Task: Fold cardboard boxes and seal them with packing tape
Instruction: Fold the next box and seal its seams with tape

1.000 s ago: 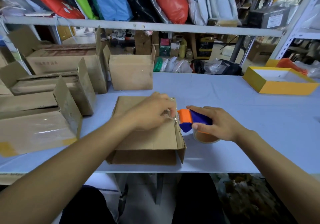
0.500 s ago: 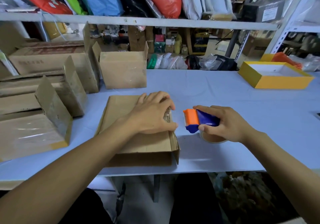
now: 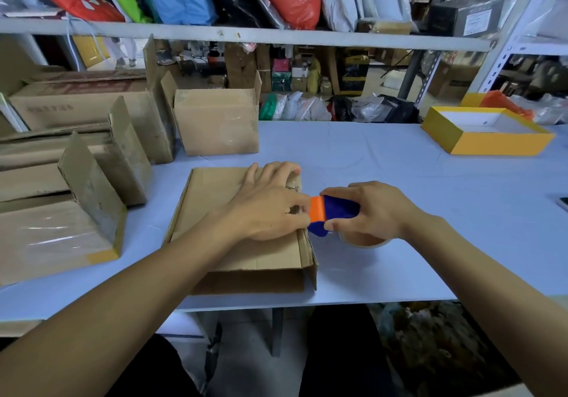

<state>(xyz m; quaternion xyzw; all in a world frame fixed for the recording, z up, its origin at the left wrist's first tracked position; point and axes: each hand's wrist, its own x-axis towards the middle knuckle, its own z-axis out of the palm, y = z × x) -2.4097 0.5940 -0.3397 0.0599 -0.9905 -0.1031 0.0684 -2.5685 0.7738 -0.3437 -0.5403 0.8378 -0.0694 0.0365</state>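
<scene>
Two bare hands meet at the right edge of a flat brown cardboard box (image 3: pixel 242 237) lying near the front of the pale blue table (image 3: pixel 399 163) in the head view. The left hand (image 3: pixel 270 209) lies palm down on the box top, fingers spread and pressing the flaps; its thumb tip touches the orange end of the tape dispenser (image 3: pixel 332 214), and it covers the seam, so how the flaps meet there cannot be seen. The right hand (image 3: pixel 378 209) is curled over the dispenser's dark blue body, gripping it. Below that hand only the lower arc of the tan tape roll (image 3: pixel 362 240) shows, resting on the table just beside the box; any tape strip between roll and box is too small to make out.

The box is matte corrugated board, creased, with its right side flap hanging slightly open at the near corner. To the left stand several larger cardboard boxes (image 3: pixel 76 181), scuffed, some glossy with clear tape, their upright flaps hiding their insides and the frame cutting them off. A shallow yellow tray (image 3: pixel 491 144) with a white interior sits far right.
</scene>
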